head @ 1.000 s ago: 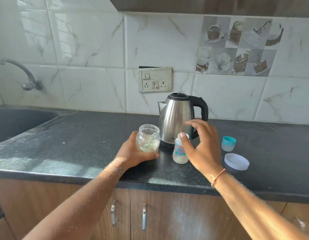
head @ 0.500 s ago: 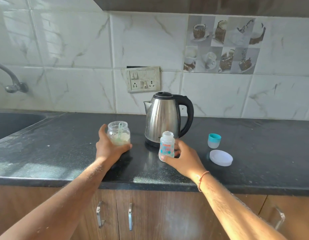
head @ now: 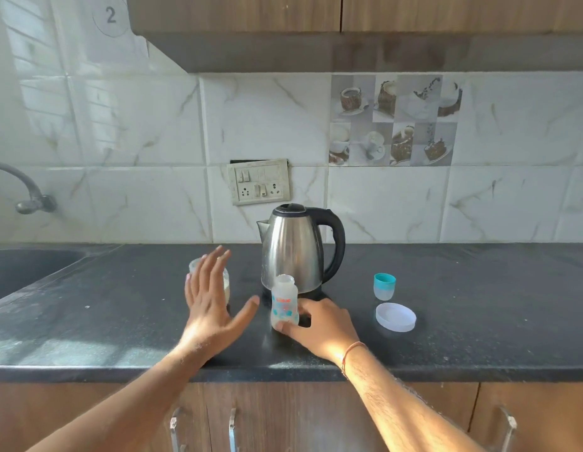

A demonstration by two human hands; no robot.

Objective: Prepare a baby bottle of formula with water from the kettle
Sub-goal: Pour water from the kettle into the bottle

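Note:
A small open baby bottle (head: pixel 284 303) with a blue and red print stands upright on the black counter (head: pixel 120 314), just in front of a steel kettle (head: pixel 295 249) with a black handle. My right hand (head: pixel 319 324) grips the bottle's base, thumb in front. My left hand (head: pixel 212 308) hovers with fingers spread and straight, holding nothing. Behind it stands a clear glass jar (head: pixel 225 283) of white formula powder, mostly hidden by the fingers.
A teal bottle cap (head: pixel 384 286) and a white round lid (head: pixel 395 317) lie to the right of the kettle. A sink (head: pixel 26 272) and tap (head: pixel 29 194) sit at the far left. A wall socket panel (head: pixel 259 181) is above the kettle.
My left hand has let go of the powder jar and lifted off with fingers spread. My right hand keeps its hold on the bottle's base. The camera has tilted up.

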